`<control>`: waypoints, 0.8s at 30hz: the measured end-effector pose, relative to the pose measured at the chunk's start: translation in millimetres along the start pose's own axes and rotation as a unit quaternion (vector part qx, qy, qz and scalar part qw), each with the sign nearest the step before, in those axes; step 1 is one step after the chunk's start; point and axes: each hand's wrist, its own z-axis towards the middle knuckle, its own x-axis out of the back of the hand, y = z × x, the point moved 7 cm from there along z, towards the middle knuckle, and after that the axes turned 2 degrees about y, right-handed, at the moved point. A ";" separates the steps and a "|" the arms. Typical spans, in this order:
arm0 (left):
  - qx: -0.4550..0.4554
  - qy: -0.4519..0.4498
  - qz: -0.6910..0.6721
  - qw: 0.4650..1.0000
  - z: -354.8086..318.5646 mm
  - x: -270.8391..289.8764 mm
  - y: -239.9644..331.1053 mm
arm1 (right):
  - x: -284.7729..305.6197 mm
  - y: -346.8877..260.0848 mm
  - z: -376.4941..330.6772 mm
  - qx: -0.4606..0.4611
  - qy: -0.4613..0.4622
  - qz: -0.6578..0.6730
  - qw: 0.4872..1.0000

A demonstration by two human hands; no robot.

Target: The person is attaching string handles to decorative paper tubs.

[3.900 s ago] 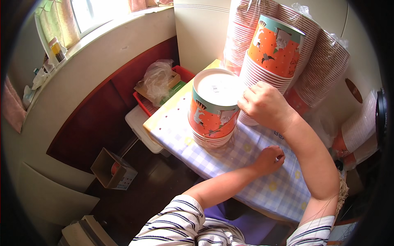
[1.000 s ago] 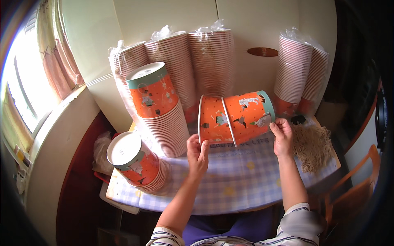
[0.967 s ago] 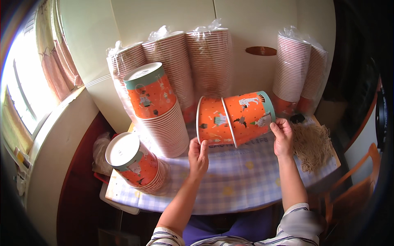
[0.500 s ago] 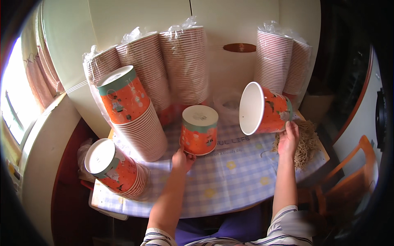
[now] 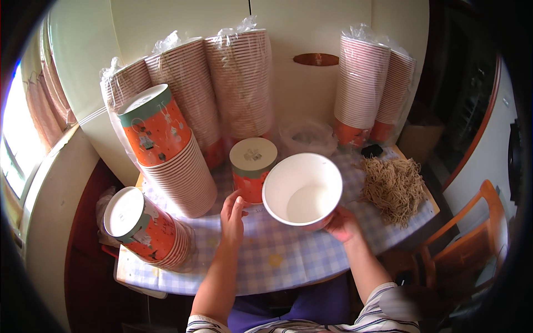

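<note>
White inside and orange outside, the open cup (image 5: 302,191) sits at centre, tipped toward the viewer, grasped from below by the right hand (image 5: 341,225). The left hand (image 5: 233,213) is released, fingers spread, touching the base of the lidded cup (image 5: 252,169), which stands upright on the checked worktop (image 5: 277,261) at 10 o'clock of the open cup. Straw bundle (image 5: 395,188) lies at 3 o'clock. Cup stacks (image 5: 172,161) stand at 9 o'clock.

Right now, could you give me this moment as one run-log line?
left hand: open, beside upside-down cup | right hand: holds white-lined cup, mouth toward camera
</note>
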 end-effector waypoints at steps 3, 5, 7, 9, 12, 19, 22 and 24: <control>-0.024 -0.053 -0.024 0.998 -3.3 -3.2 4.3 | -9.2 21.6 -9.6 -0.044 0.018 -0.128 0.991; -0.052 -0.058 -0.042 0.996 -9.4 -11.1 14.8 | -35.0 24.2 -23.7 -0.054 0.050 -0.217 0.974; -0.011 -0.086 -0.050 0.995 -14.2 -15.1 14.3 | -54.2 15.1 -32.7 -0.035 0.092 -0.455 0.885; -0.011 -0.080 -0.055 0.995 -12.8 -15.7 14.8 | -44.3 3.9 -30.8 0.019 0.086 -0.540 0.837; -0.006 -0.094 -0.016 0.995 -13.1 -17.8 14.4 | -56.9 -23.5 -35.4 0.195 0.052 -0.705 0.680; 0.004 -0.296 -0.093 0.951 -31.2 -47.2 25.9 | -153.7 -64.9 -63.4 0.459 0.024 -0.689 0.560; -0.002 -0.315 -0.083 0.945 -36.9 -52.9 27.0 | -203.7 -61.1 -48.9 0.404 -0.082 -0.708 0.574; 0.008 -0.317 -0.089 0.944 -41.1 -54.6 30.0 | -232.0 -43.4 -34.3 0.352 -0.142 -0.782 0.494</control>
